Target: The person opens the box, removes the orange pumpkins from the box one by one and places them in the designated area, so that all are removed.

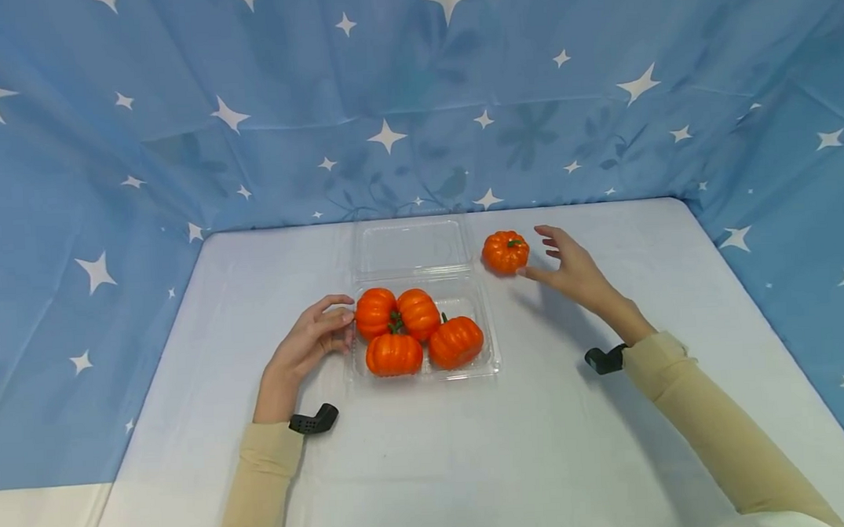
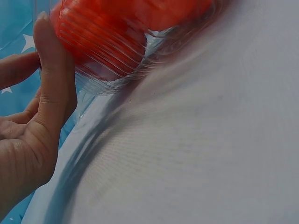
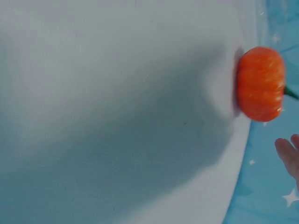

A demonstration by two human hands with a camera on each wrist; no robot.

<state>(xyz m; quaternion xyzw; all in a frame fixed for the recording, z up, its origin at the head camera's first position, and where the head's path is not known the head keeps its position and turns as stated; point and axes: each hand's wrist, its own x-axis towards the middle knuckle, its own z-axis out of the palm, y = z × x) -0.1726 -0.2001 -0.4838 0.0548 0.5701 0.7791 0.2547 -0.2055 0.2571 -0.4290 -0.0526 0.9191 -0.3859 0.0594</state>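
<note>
Head view, setting: white-covered table (image 1: 437,451) across the middle and bottom of the frame, blue star-printed curtain (image 1: 414,75) along the top.
Markings: pale stars and faint leaf shapes on the curtain; any lettering on the left wrist device (image 1: 314,421) or right wrist device (image 1: 601,359), both black, was too small to tell.
Left arm: came up from lower left in a tan sleeve (image 1: 261,475), left hand (image 1: 308,338) angled up and right, fingers bent toward the box.
Left grip: at the left side of the clear container (image 1: 466,302); left wrist view showed the thumb (image 2: 53,74) upright along its wall; whether the rim was pinched, I could not tell.
Right arm: slanted in from lower right, right hand (image 1: 571,273) pointing up and left.
Right grip: thumb and fingers spread apart, holding nothing; thumb tip just at the loose pumpkin's lower right edge, contact unclear.
Loose pumpkin (image 1: 501,256): orange, green-stemmed, on the table right of the lid, slightly above frame centre; at the right edge in the right wrist view.
Container: four orange pumpkins (image 1: 394,355) inside, lid (image 1: 414,248) folded open toward the top.
</note>
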